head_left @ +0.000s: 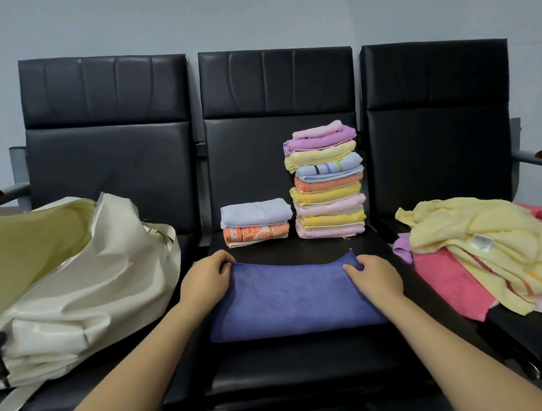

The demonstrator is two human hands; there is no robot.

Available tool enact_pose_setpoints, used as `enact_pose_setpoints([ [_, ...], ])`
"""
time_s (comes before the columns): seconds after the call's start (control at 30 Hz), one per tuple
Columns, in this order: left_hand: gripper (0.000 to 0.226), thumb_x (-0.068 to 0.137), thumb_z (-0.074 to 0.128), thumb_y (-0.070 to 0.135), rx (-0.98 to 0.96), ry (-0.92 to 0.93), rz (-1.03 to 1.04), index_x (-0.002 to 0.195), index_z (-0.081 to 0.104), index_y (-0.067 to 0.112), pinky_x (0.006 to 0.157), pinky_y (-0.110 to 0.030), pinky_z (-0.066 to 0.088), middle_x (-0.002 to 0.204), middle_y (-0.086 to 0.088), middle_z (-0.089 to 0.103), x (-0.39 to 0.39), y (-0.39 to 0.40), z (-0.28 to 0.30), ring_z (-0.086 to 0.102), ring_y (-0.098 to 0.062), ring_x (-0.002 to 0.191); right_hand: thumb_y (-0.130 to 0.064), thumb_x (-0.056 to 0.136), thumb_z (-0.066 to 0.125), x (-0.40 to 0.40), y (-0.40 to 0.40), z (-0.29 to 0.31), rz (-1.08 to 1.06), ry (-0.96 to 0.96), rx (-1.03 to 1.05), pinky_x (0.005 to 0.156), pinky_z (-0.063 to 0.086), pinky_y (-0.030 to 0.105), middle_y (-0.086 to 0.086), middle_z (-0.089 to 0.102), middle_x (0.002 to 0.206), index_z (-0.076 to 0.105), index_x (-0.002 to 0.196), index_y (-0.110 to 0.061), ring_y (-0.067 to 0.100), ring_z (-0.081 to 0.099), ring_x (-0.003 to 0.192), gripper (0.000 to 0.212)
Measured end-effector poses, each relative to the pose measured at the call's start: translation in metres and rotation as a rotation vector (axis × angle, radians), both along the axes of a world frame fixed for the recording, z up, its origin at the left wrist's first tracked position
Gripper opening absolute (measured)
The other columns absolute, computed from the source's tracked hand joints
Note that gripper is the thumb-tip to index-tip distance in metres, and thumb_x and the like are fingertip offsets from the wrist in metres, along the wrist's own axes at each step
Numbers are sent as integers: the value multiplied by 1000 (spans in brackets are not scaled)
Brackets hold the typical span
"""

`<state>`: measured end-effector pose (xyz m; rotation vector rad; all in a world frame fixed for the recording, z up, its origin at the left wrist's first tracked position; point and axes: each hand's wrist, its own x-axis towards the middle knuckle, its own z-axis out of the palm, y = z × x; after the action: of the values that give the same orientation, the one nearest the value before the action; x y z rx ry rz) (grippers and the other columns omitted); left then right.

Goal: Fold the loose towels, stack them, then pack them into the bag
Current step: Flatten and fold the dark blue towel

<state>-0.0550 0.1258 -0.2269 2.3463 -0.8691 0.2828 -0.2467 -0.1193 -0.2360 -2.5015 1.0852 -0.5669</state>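
Setting: three black padded seats (294, 359) in a row against a pale grey wall (247, 9), each with a tall backrest; a wood-topped armrest shows at either end.
Left seat: a cream bag (75, 285) lies on its side and fills most of the cushion, its zip mouth gaping upward; only the pale lining shows inside. A black clip hangs at its near left corner, and a strap trails over the front edge.
Left hand (204, 282): the fingers pinch the far left corner of the blue towel, just right of the bag.
Blue towel (290, 301): spread flat on the middle seat, far edge lifted slightly between the hands, near edge short of the cushion's front, with bare black cushion in front of it.
Small stack (256, 221): two folded towels, pale blue on orange print, behind the blue towel and apart from it.
Tall stack (327, 181): about ten folded towels in pink, purple, yellow, blue and orange, just right of the small stack, leaning a little and standing close before the backrest.
Right hand (374, 276): the fingers pinch the blue towel's far right corner.
Right seat: loose towels (481, 253) in a heap, yellow over pink with purple at the left edge, spilling towards the front of the cushion, near the right hand.
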Motion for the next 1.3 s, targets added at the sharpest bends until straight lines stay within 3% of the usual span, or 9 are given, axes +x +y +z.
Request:
enact_pose_setpoints([
  [0.17,21,98,44,20,61,-24,39,104,64,24,78,-37,50,102,3,68,21,-9,-19,60,-20,97,-34,96,55,19,-14,-10,-40,2,-3,52,29,25,-6,51,72,45,67,-24,13,50,69,32],
  [0.27,24,97,45,18,148,-46,31,104,67,23,79,-37,50,107,1,67,33,-10,-32,59,-21,101,-35,95,57,24,-21,-15,-32,66,-6,67,41,27,3,57,107,61,98,-21,17,55,92,14],
  [0.37,28,96,44,16,263,-39,12,106,68,25,83,-37,49,111,-1,62,37,-13,-39,56,-21,107,-36,94,58,26,-25,-20,-47,97,2,82,47,32,7,51,124,57,123,-19,22,50,113,33],
  [0.67,29,96,45,32,352,-132,-23,118,62,23,91,-37,43,119,-4,55,9,-29,-31,47,-24,116,-43,90,62,11,-17,-9,-121,86,52,99,42,39,15,42,142,37,144,-11,31,41,131,68],
  [0.83,50,94,36,53,278,-98,-226,131,54,25,101,-35,36,135,0,49,-42,-47,-22,40,-21,129,-68,77,62,-7,-17,-6,-175,266,141,91,46,38,12,52,134,49,132,-10,31,51,122,81],
  [0.93,64,93,27,61,424,-30,-310,146,36,26,115,-44,22,154,-4,29,-71,-53,-31,22,-21,143,-67,77,63,-10,-8,-4,-118,343,212,78,44,33,7,58,110,57,115,-11,27,58,107,67],
  [1.07,58,101,25,51,590,-23,-291,154,18,26,118,-54,2,161,-7,11,-91,-55,-44,7,-21,149,-43,81,70,-5,4,0,-76,191,342,73,42,31,7,63,103,61,99,-11,23,58,90,39],
  [1.2,52,99,35,48,504,-58,-296,145,37,24,116,-52,13,152,-5,30,-86,-53,-39,22,-22,142,-22,76,78,1,12,9,-106,-152,689,76,51,32,14,64,106,60,110,1,25,62,89,45],
  [1.3,41,98,40,41,417,-72,-287,134,49,24,109,-43,28,138,-2,45,-80,-48,-35,36,-22,131,-13,80,74,6,25,20,-63,-318,768,66,49,30,15,65,97,62,98,0,25,62,81,26],
])
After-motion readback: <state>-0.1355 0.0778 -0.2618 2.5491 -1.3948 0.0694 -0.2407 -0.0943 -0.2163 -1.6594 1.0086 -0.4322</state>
